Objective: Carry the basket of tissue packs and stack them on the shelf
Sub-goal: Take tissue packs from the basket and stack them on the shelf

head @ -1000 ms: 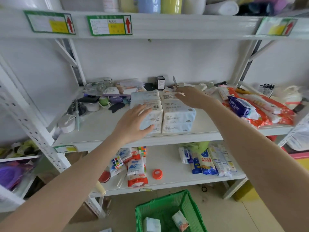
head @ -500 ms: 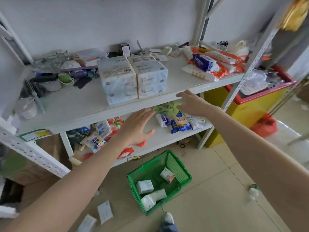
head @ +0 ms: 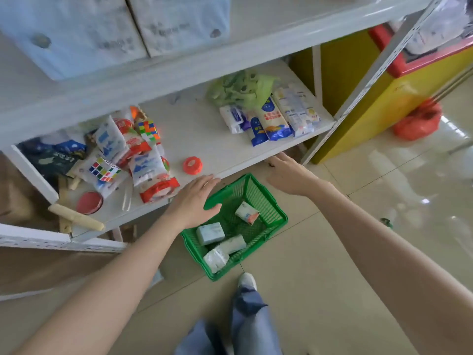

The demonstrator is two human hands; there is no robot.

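A green plastic basket (head: 268,228) stands on the floor below the shelf. Inside lie a pale blue tissue pack (head: 210,233), a white pack (head: 231,244), another white pack (head: 215,260) near the front rim and a small pack with an orange end (head: 247,213). My left hand (head: 195,201) hovers with straight fingers over the basket's left rim, holding nothing. Over the basket's far right side my right hand (head: 288,174) is flat and empty. Two large stacked tissue packs (head: 115,26) sit on the shelf (head: 179,70) at the top of the view.
The lower shelf board (head: 204,139) holds snack bags, puzzle cubes (head: 103,170), an orange tape roll (head: 192,165) and blue-white packets (head: 271,119). A yellow and red bin (head: 363,98) stands to the right. My shoe and trouser leg (head: 249,308) are just behind the basket.
My view has dropped from the upper shelf toward the floor. Both hands have come down from the stacked packs to just above the green basket, still empty.
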